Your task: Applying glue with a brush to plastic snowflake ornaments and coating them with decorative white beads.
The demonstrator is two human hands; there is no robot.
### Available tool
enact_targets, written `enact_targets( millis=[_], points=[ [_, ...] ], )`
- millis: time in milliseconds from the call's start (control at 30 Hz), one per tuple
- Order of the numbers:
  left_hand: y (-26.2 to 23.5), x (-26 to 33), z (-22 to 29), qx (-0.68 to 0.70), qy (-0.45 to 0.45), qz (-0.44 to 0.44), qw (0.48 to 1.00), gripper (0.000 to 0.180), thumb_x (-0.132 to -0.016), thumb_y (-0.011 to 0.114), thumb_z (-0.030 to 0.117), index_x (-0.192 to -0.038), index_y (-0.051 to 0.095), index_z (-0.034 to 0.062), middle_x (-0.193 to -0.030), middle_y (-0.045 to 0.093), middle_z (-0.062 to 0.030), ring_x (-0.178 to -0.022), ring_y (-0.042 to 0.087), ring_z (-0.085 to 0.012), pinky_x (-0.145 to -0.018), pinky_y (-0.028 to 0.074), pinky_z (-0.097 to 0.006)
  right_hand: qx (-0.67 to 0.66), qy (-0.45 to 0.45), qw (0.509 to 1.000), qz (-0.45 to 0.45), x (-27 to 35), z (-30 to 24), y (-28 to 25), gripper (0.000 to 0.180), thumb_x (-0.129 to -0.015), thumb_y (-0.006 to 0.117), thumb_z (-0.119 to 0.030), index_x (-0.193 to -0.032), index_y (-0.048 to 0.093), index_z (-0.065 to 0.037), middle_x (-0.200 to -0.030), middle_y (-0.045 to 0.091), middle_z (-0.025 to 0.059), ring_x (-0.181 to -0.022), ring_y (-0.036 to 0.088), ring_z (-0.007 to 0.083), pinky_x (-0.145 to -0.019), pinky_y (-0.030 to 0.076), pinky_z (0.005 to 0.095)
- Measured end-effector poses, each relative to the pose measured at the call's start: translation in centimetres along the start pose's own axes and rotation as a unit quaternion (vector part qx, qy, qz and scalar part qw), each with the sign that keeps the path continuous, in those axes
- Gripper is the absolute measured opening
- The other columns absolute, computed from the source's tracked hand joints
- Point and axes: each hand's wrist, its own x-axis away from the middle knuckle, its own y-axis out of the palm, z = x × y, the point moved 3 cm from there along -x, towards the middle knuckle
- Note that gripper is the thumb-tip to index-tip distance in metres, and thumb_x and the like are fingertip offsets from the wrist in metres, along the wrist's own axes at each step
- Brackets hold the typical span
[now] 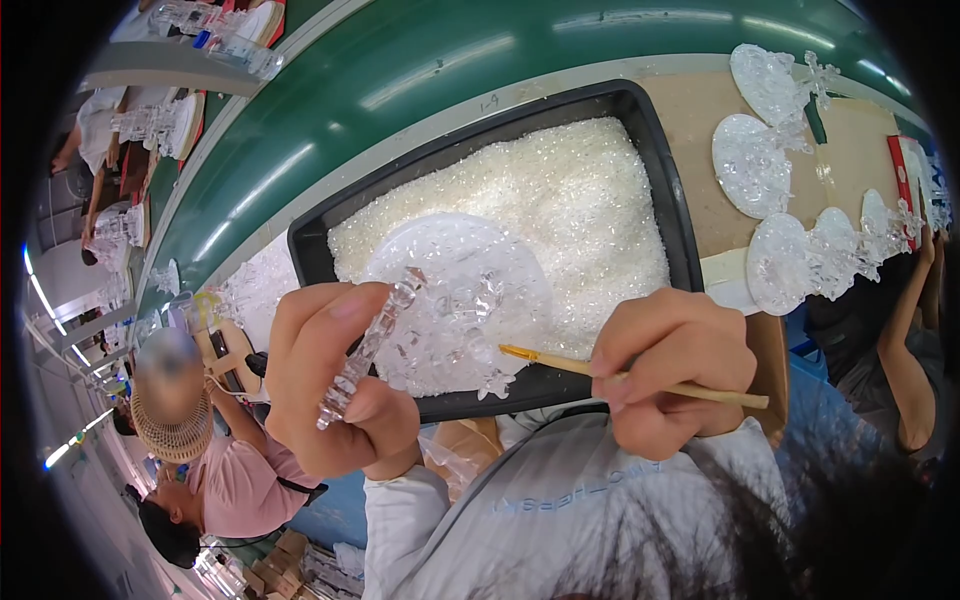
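My left hand [305, 390] is closed around a clear faceted stem [368, 350], pinching it between thumb and fingers. Beside the stem a round clear disc [450, 235] with shiny clear parts on it hangs over a black tray [680, 200]; I cannot tell whether stem and disc are one piece. White glittering granules [590, 180] fill the tray. In my right hand [675, 370] is a thin paintbrush [565, 362] with a pale wooden handle. Its yellowish tip points left, close to the lower edge of the clear parts; whether it touches them cannot be made out.
Several clear round-based ornaments [752, 165] stand on a brown board [700, 120] to the right. Behind the tray runs a green surface [420, 80]. A person in pink [245, 485] sits at the left, and another person's arm [905, 350] shows at the far right.
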Motion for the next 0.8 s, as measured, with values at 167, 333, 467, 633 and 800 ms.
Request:
enact_targets(
  millis=[167, 333, 467, 633, 800],
  points=[
    [-0.33, 0.09, 0.16, -0.029, -0.008, 0.012, 0.999, 0.055, -0.101, 0.050, 0.041, -0.097, 0.063, -0.0114, -0.075, 0.067, -0.0200, -0.063, 0.062, -0.0270, -0.054, 0.048, -0.031, 0.013, -0.016, 1.000, -0.010, 0.08, 0.09, 0.15, 0.021, -0.054, 0.062, 0.007, -0.074, 0.060, 0.001, -0.075, 0.063, 0.0170, -0.050, 0.061, 0.0159, -0.046, 0.052, 0.0251],
    [-0.30, 0.08, 0.28, -0.031, -0.013, 0.018, 0.999, 0.055, -0.101, 0.050, 0.042, -0.098, 0.063, -0.0107, -0.075, 0.067, -0.0202, -0.062, 0.062, -0.0268, -0.053, 0.048, -0.031, 0.017, -0.027, 0.999, -0.012, 0.04, 0.20, 0.24, 0.020, -0.054, 0.062, 0.006, -0.073, 0.059, 0.001, -0.073, 0.062, 0.0161, -0.048, 0.060, 0.0157, -0.045, 0.051, 0.0250],
    [-0.24, 0.16, 0.15, -0.030, -0.007, 0.030, 0.999, 0.054, -0.101, 0.050, 0.042, -0.099, 0.063, -0.0101, -0.075, 0.068, -0.0204, -0.062, 0.062, -0.0267, -0.053, 0.048, -0.032, 0.026, -0.026, 0.999, -0.015, -0.07, 0.21, 0.26, 0.020, -0.054, 0.063, 0.006, -0.073, 0.060, 0.000, -0.071, 0.062, 0.0152, -0.047, 0.060, 0.0154, -0.043, 0.051, 0.0248],
    [-0.38, 0.11, 0.06, -0.036, -0.004, 0.030, 0.999, 0.054, -0.101, 0.050, 0.042, -0.099, 0.063, -0.0102, -0.075, 0.067, -0.0204, -0.062, 0.062, -0.0269, -0.053, 0.048, -0.031, 0.021, -0.019, 0.999, -0.018, 0.02, 0.05, 0.03, 0.021, -0.054, 0.063, 0.006, -0.073, 0.061, 0.000, -0.072, 0.063, 0.0156, -0.048, 0.060, 0.0160, -0.044, 0.051, 0.0250],
    [-0.13, 0.02, 0.20, -0.025, -0.011, 0.017, 1.000, 0.054, -0.101, 0.051, 0.040, -0.094, 0.063, -0.0126, -0.073, 0.066, -0.0205, -0.062, 0.063, -0.0271, -0.053, 0.048, -0.031, -0.019, -0.058, 0.997, 0.047, 0.39, 0.27, 0.26, 0.022, -0.054, 0.066, 0.007, -0.075, 0.061, 0.000, -0.073, 0.063, 0.0159, -0.049, 0.061, 0.0174, -0.044, 0.052, 0.0265]
  ],
)
